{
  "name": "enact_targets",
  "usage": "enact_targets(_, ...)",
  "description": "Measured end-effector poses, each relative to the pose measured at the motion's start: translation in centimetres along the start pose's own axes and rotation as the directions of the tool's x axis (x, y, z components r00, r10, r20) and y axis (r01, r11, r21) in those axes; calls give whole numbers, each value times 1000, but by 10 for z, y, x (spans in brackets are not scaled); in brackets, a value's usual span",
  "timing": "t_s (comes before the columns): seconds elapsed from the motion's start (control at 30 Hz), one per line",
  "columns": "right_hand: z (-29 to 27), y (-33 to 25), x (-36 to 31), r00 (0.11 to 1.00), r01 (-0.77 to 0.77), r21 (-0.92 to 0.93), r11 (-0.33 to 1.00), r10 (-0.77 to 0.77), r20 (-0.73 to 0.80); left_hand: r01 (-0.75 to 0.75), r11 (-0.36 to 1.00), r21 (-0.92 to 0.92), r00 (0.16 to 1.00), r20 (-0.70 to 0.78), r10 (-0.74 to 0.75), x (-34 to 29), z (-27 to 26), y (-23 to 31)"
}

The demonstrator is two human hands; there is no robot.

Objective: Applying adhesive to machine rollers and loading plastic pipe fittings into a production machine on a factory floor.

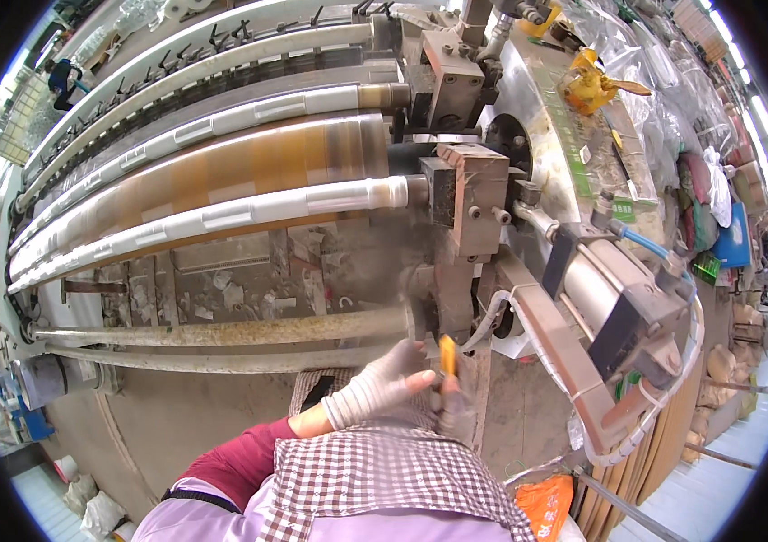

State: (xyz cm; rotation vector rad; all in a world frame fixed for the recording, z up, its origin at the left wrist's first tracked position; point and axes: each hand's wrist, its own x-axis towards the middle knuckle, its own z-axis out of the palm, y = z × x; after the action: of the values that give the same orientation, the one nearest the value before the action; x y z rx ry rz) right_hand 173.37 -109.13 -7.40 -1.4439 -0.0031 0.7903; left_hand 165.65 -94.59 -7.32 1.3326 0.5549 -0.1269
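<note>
My left hand [388,379], in a pale glove that leaves the fingertips bare, reaches in front of my apron with thumb and fingers apart, holding nothing that I can see. Its fingertips are close to the right end of a dirty lower roller [248,331]. Beside it, my right hand [452,405] is smeared by motion and closed round a slim yellow tool [448,355] that points upward; its exact kind is too blurred to tell. Over the hands stands the roller machine's metal bearing block [479,199]. A brown-and-white checked apron [366,470] covers my front.
Two long pale rollers [311,199] flank a brown-yellow printing cylinder [284,163]. An air cylinder [614,289] with a blue hose juts out on the right. A yellow pot [585,86] with a brush rests on the machine's side. Far left, a person [62,83] bends over.
</note>
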Motion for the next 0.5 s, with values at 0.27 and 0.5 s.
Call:
enact_targets(0.27, 111, -13, 73, 860, 482, -216, 849, -410, 305, -156, 974, -167, 969, -216, 119, 9, -52, 49)
enact_targets(0.5, 131, -13, 83, 914, 378, -255, 890, -315, 255, -108, 958, -265, 983, -170, 64, 18, -78, 47)
